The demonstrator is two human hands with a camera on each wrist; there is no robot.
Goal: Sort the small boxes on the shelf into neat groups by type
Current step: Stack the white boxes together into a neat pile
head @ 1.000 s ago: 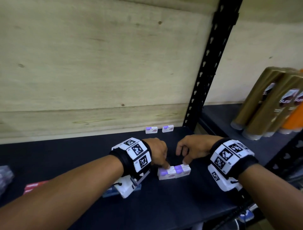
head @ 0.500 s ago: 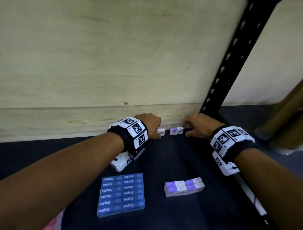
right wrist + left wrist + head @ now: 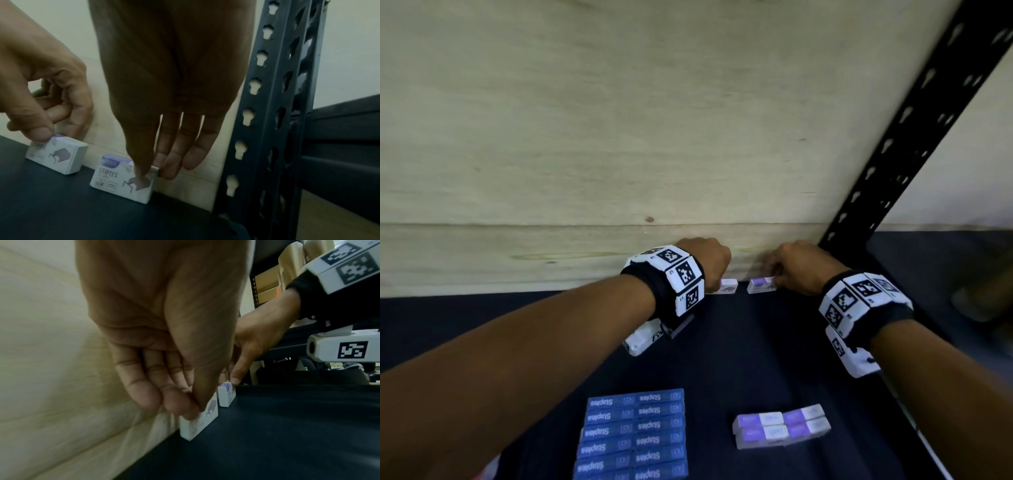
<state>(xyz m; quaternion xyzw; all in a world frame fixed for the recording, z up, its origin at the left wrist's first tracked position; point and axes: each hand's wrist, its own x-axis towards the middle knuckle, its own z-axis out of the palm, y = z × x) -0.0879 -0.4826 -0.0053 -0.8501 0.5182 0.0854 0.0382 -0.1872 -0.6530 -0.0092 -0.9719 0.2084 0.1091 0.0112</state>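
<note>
Boxes: two white at wall (image 3: 728,286) (image 3: 761,285), pinched by hands (image 3: 702,260) (image 3: 799,265).

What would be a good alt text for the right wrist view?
The right hand pinches a small white and purple cardboard box marked STAPLES on the dark shelf board, by the pale wooden back panel. Beside it the left hand grips a second matching box; a black perforated metal upright stands at right.

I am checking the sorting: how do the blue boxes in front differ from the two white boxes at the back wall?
The blue boxes are dark blue and long, packed touching in a block; nobody holds them. The two white boxes are white and purple, shorter, standing apart, each pinched by the left hand or right hand. Both kinds read "Staples".
</note>
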